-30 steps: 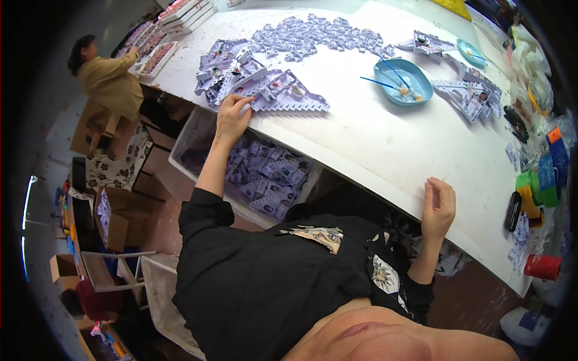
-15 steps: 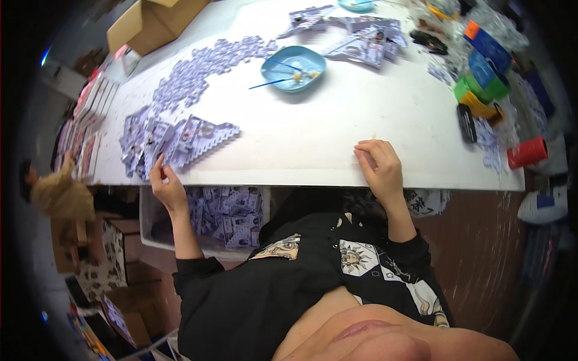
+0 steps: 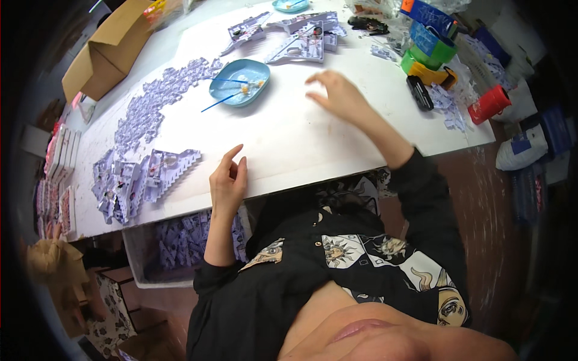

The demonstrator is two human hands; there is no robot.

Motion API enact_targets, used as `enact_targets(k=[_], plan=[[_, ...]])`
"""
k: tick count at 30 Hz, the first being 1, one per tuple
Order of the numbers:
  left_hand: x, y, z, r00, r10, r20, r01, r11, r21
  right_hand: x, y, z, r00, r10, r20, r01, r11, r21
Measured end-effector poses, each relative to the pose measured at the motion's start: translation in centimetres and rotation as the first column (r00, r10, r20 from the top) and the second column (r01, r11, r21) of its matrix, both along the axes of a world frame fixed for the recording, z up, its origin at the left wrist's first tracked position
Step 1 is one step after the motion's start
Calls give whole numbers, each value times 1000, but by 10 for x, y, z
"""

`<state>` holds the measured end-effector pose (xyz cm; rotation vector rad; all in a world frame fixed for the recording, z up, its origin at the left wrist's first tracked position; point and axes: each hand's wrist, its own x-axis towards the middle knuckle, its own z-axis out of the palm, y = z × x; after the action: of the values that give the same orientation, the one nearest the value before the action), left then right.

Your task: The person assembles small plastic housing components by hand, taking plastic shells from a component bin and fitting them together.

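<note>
Gripping nothing visible with the left hand [image 3: 227, 185], loosely curled with the index finger out, on the near side of the blue dish [image 3: 241, 69]; nor with the right hand [image 3: 340, 99], raised to the right of the dish with bent, parted fingers. Find the triangular housings [image 3: 164, 171] heaped near-left of the dish, with a second group [image 3: 301, 48] beyond and to its right. See dark and coloured bits inside several, so read those as at least partly fitted; cannot tell which count as complete. See small pale pieces [image 3: 144, 114] spread loose in a band left of the dish; judge that share as not yet dealt with. Note more housings [image 3: 180, 237] in a pale crate [image 3: 135, 265], lower than the dish and near-left; cannot tell whether finished or waiting. See blue sticks [image 3: 217, 103] resting in the dish by yellowish bits. On the faintly stained white table [image 3: 289, 138], note a cardboard box [image 3: 114, 48] far left of the dish, a smaller dish [image 3: 290, 6] beyond, and tape rolls [image 3: 430, 57], a black tool [image 3: 419, 93] and a red cylinder [image 3: 489, 105] to the right. Well left of the dish, see pale trays [image 3: 60, 153] and a blurred co-worker [image 3: 54, 265] in tan; low right of the dish, scuffed reddish-brown floor [image 3: 481, 240].
</note>
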<state>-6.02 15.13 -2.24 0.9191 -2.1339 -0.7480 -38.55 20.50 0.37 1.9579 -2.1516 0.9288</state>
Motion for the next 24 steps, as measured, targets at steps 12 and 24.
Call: enact_targets(k=[12, 24], plan=[[5, 5, -7, 1000, 23, 7, -23, 999, -45, -84, -92, -30, 954, -222, -201, 221, 975, -28], [1, 3, 2, 1000, 2, 6, -2, 1000, -2, -25, 93, 47, 969, 181, 169, -214, 955, 207]])
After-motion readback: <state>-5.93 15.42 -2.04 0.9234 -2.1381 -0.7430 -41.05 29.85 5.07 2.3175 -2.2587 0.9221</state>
